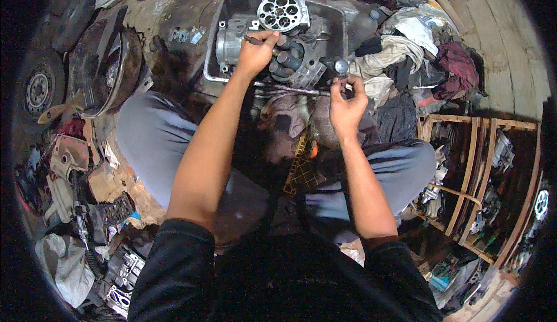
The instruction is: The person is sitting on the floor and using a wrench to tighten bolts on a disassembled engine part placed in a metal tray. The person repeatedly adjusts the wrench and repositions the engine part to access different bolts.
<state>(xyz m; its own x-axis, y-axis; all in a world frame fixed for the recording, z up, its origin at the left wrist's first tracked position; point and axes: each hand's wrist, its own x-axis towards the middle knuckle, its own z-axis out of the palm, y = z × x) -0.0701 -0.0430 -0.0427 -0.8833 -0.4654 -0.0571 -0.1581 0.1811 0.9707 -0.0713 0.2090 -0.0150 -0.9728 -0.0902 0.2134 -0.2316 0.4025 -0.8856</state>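
A dark rectangular tub [212,60] of metal machine parts stands in front of me. My left hand [255,58] reaches over it, fingers closed on a short dark stick-like piece [253,40]. Beside that hand are a grey cylindrical housing [228,46] and several dark round-ended parts [288,59]. A bright round plate with several holes [280,12] lies at the tub's far side. At the near right corner, my right hand [348,104] is pinched on something small and dark. Just beyond its fingertips is a part with a shiny round end [341,66]; whether the fingers touch it is unclear.
Crumpled cloths [400,55] and a dark plastic bottle [366,24] lie right of the tub. A wooden rack [473,165] with metal parts stands at the right. On the left are a wheel [42,90], a round rusty pan [113,69] and scattered machine parts [72,153].
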